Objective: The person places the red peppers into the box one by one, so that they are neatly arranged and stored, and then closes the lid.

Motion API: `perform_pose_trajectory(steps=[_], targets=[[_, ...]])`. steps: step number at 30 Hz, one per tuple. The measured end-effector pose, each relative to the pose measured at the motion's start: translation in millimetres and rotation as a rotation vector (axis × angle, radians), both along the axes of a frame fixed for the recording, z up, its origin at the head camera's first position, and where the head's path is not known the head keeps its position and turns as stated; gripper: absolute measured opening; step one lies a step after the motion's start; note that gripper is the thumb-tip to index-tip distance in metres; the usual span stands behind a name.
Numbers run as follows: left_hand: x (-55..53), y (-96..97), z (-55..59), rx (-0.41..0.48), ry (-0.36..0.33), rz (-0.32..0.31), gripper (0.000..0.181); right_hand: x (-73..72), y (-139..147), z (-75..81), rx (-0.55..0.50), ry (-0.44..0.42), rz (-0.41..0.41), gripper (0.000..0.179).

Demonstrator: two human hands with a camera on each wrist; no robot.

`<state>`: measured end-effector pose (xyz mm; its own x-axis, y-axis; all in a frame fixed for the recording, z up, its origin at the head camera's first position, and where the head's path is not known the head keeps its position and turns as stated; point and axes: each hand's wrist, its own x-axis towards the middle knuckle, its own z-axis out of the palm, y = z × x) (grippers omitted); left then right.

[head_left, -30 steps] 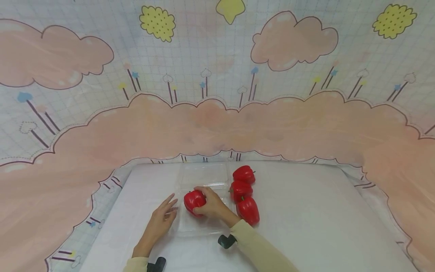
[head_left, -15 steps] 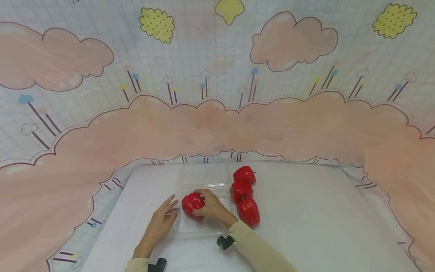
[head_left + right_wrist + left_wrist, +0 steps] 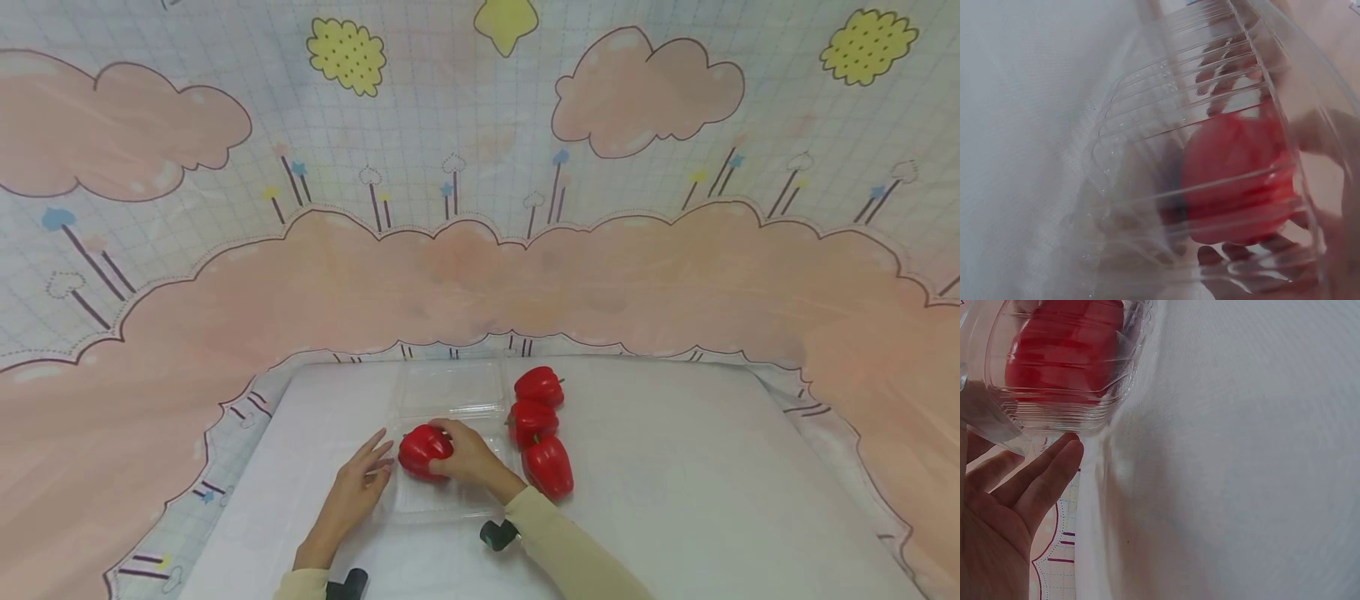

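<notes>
A red bell pepper (image 3: 422,452) sits inside the clear plastic clamshell box (image 3: 450,506), toward its left side. My right hand (image 3: 468,454) grips that pepper from the right, thumb at the near side and fingers over the far side. In the right wrist view the pepper (image 3: 1235,181) shows through the ribbed box wall. Beside the box's left wall, my left hand (image 3: 362,482) has its fingers extended. The left wrist view has the fingertips of the left hand (image 3: 1022,487) right at the box's lower rim, with the red pepper (image 3: 1066,353) behind the plastic.
The box's transparent lid (image 3: 450,389) lies folded back behind it. Right of the box, three more red peppers stand in a row: a far one (image 3: 538,386), a middle one (image 3: 533,422) and a near one (image 3: 548,467). A white cloth (image 3: 675,483) covers the table.
My right hand has moved the pepper slightly left and nearer within the box, and the pepper has turned a little. The left hand stays almost still.
</notes>
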<state>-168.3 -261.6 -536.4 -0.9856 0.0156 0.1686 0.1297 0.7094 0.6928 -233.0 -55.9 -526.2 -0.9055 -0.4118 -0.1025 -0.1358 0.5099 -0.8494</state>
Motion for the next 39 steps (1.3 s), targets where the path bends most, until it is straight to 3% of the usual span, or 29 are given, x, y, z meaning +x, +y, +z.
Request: perform_pose_trajectory(steps=[9,15,19,30,39], targets=[[-0.6,-0.8,-1.3,-0.002,0.001,-0.002,0.048,-0.3,1.2,-1.3,0.024,0.046,-0.004,0.068],[-0.4,-0.7,-0.9,0.0,-0.002,0.0,0.048,0.5,0.9,2.2,-0.009,0.031,-0.033,0.068],[-0.2,-0.5,-0.5,0.001,-0.001,-0.002,0.048,1.0,0.5,3.7,-0.023,0.015,-0.053,0.063],[-0.4,-0.4,-2.7,0.01,0.006,0.006,0.049,-0.9,1.8,-1.2,-0.04,0.071,-0.027,0.049],[-0.3,0.0,-2.3,-0.002,0.005,0.008,0.05,0.0,1.8,0.5,-0.07,0.042,-0.049,0.05]])
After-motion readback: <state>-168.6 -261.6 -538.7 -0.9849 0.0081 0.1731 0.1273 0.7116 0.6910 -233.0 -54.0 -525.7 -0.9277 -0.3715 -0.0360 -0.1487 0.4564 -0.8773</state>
